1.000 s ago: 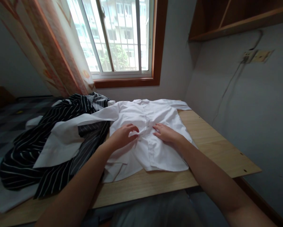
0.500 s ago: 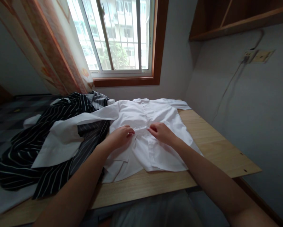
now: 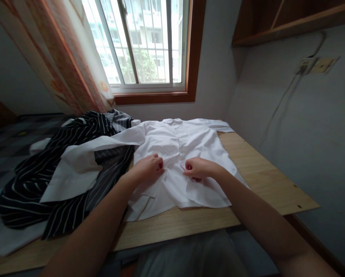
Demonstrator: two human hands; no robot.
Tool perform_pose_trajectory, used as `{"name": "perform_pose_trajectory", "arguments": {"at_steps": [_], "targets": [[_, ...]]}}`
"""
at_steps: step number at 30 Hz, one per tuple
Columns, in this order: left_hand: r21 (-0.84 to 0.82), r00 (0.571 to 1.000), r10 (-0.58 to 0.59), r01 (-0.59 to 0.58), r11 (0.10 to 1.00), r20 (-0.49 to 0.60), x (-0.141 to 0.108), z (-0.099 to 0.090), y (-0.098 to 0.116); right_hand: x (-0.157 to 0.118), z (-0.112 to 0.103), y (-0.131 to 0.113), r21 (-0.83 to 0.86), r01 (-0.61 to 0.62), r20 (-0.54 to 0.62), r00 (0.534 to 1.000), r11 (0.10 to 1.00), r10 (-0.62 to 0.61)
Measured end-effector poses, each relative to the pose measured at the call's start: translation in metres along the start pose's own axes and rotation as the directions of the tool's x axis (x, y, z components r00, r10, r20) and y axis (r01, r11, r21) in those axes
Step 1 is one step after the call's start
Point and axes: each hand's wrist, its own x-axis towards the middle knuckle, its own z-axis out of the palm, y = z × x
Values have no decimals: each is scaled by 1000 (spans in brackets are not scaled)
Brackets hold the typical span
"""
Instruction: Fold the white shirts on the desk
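Note:
A white shirt [image 3: 172, 140] lies front up on the wooden board, its collar at the far side and one sleeve stretched out to the left. My left hand [image 3: 150, 168] is closed on the left part of its front, with creases running from the fingers. Across the button placket, my right hand [image 3: 199, 168] is curled, thumb and fingers pinching the cloth of the right front. Below that hand the fabric hangs in a loose, curved fold. Some fingertips of both hands are hidden.
Black-and-white striped clothing [image 3: 25, 196] is heaped on the left, partly under the white sleeve. The wooden board [image 3: 264, 179] ends near the right wall. A checked bed cover [image 3: 5, 150] is at far left. Beyond are a window [image 3: 143, 50], a curtain [image 3: 60, 57] and a wall socket [image 3: 307, 64].
My right hand has moved toward me and slightly right, shifting the shirt's right front with it. My left hand has come slightly nearer, its fingers more curled.

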Motion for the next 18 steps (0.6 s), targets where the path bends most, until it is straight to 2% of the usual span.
{"name": "perform_pose_trajectory", "arguments": {"at_steps": [3, 6, 8, 14, 18], "targets": [[-9, 1000, 2, -2, 1000, -6, -1, 1, 5, -6, -9, 0, 20, 13, 104, 994, 1000, -15], [-14, 1000, 11, -11, 1000, 11, -2, 0, 10, -9, -16, 1, 19, 49, 140, 989, 999, -51], [0, 1000, 8, -8, 1000, 22, -1, 0, 13, -9, -18, 3, 46, 72, 117, 990, 996, -77], [60, 1000, 14, -14, 998, 4, -3, -3, 13, -8, -20, 6, 278, 221, -28, 975, 935, -222], [0, 998, 62, -62, 998, 21, -6, -10, 8, -3, -15, 7, 267, 300, -67, 954, 916, -293]]}}
